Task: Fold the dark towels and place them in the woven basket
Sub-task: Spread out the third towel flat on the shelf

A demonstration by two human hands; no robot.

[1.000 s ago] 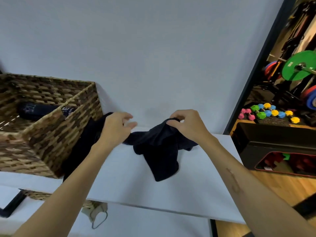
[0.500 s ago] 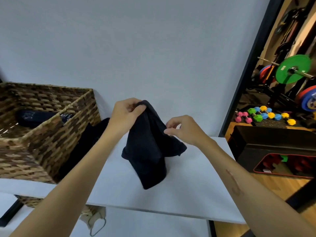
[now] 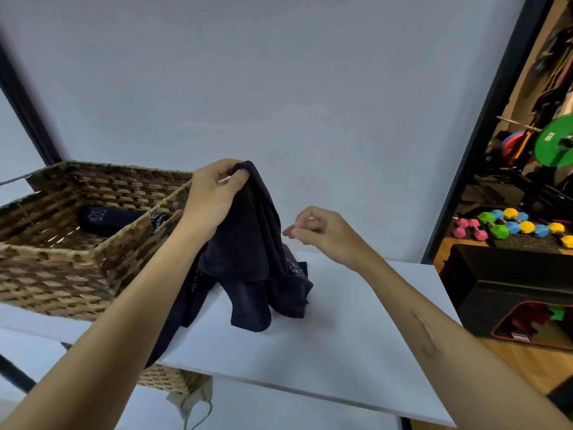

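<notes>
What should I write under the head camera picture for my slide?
Left hand lifts a dark towel beside the woven basket.

Three dark towels, one woven basket, two hands.

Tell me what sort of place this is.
Probably a gym or home workout room. A green weight plate sits on a bar, small coloured dumbbells lie on a black box, and towels are being folded on a white table.

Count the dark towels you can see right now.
3: one towel held up by the left hand at, one lying beside the basket at, one inside it. More may be hidden.
</notes>
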